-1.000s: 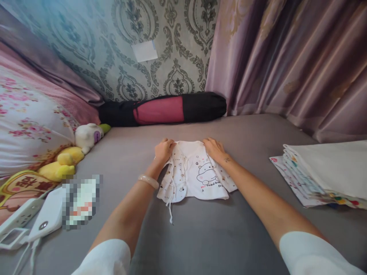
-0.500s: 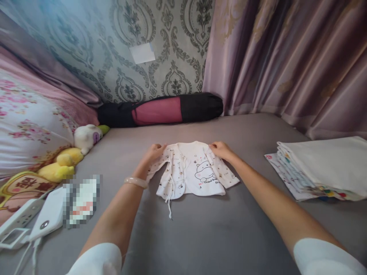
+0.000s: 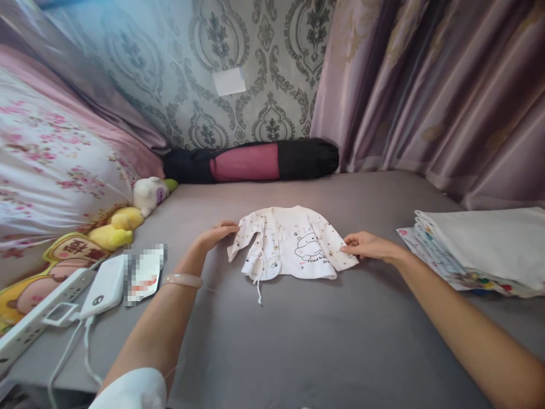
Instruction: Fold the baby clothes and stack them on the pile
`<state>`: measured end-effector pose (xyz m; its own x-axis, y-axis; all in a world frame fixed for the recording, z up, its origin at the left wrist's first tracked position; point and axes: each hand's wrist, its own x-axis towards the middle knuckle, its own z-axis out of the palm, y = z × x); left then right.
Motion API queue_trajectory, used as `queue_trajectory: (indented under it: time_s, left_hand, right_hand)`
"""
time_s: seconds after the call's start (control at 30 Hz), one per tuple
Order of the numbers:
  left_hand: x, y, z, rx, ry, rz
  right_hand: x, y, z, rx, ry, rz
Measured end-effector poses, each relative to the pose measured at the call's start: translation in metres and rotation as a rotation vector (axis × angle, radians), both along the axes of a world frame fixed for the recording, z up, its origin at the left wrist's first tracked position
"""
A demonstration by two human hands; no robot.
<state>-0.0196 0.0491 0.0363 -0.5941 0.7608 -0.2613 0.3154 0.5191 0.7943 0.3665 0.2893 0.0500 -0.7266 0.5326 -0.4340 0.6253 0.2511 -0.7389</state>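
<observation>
A small white baby shirt (image 3: pixel 289 244) with a cartoon print and dangling ties lies flat on the grey bed surface (image 3: pixel 298 341). My left hand (image 3: pixel 215 233) rests at the end of the shirt's left sleeve, fingers stretched toward the cuff. At the right sleeve end my right hand (image 3: pixel 368 247) pinches the fabric between its fingertips. A pale bangle sits on my left wrist.
A stack of folded cloths (image 3: pixel 477 250) lies at the right. A black and pink roll bag (image 3: pixel 255 162) lies against the wall. Plush toys (image 3: pixel 128 213), a power strip (image 3: pixel 38 318) and a white charger (image 3: pixel 102 287) sit at the left beside floral bedding. Curtains hang at the right.
Both hands slid outward from the shirt's collar to the sleeve ends, and the two sleeves now lie spread out to the sides. The camera shifted slightly.
</observation>
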Motion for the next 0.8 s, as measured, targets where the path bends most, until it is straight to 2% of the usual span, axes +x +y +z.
queue_trajectory:
  time_s: [0.17, 0.3, 0.43, 0.53, 0.63, 0.8]
  left_hand:
    - [0.009, 0.001, -0.004, 0.045, -0.113, -0.027]
    - [0.009, 0.008, -0.006, 0.093, -0.082, 0.01]
    - [0.006, 0.013, -0.001, 0.16, -0.037, 0.054]
    - [0.001, 0.014, 0.008, 0.118, -0.009, 0.039]
    - [-0.009, 0.011, 0.02, 0.061, 0.117, 0.0]
    - [-0.038, -0.003, 0.038, -0.174, 0.204, -0.191]
  right_hand:
    - [-0.001, 0.008, -0.001, 0.039, -0.016, -0.015]
    - [-0.006, 0.027, 0.005, 0.2, -0.018, -0.177]
    - [-0.01, 0.052, 0.007, 0.387, -0.029, -0.331]
    - [-0.009, 0.067, 0.005, 0.561, -0.094, -0.307]
    - [-0.007, 0.076, 0.001, 0.678, -0.189, -0.271]
    - [-0.004, 0.084, -0.008, 0.791, -0.244, -0.223]
